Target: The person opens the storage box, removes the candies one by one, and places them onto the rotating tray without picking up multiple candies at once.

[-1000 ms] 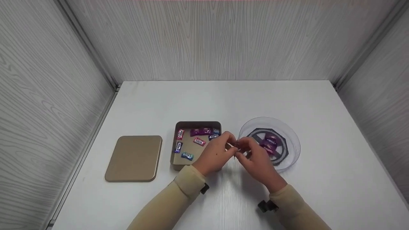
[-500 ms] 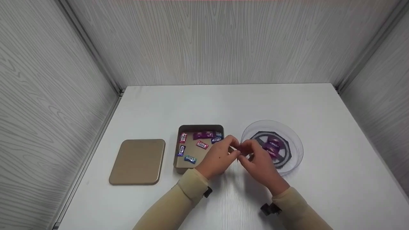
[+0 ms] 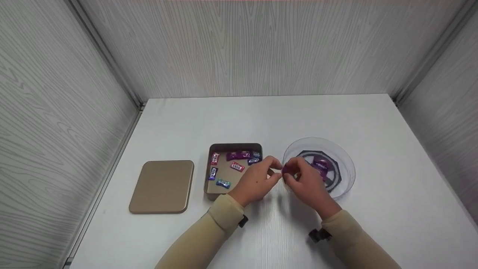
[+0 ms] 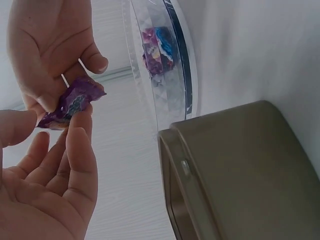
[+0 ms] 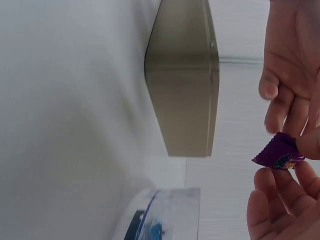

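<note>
Purple packet [image 5: 280,151] is held up off the table [image 3: 261,119], right of the tin [image 4: 245,165]. Right hand [image 3: 308,186] pinches it, thumb and fingers clamped on the wrapping; left hand [image 3: 255,183] looks to pinch the edge nearer the tin, thumb and finger at the corner. Both hands' fingertips nearly meet. Step in hand reads as two-handed work on the packet; can't tell if it's torn. Next move probably calls for a steady pinch from one hand, fine fingertip control from the other. Small wrapped sweets [image 3: 237,166] inside the tin, clear tub [image 3: 347,172] with purple pieces [image 3: 322,167] to its right, flat gold lid [image 3: 162,186] to its left.
</note>
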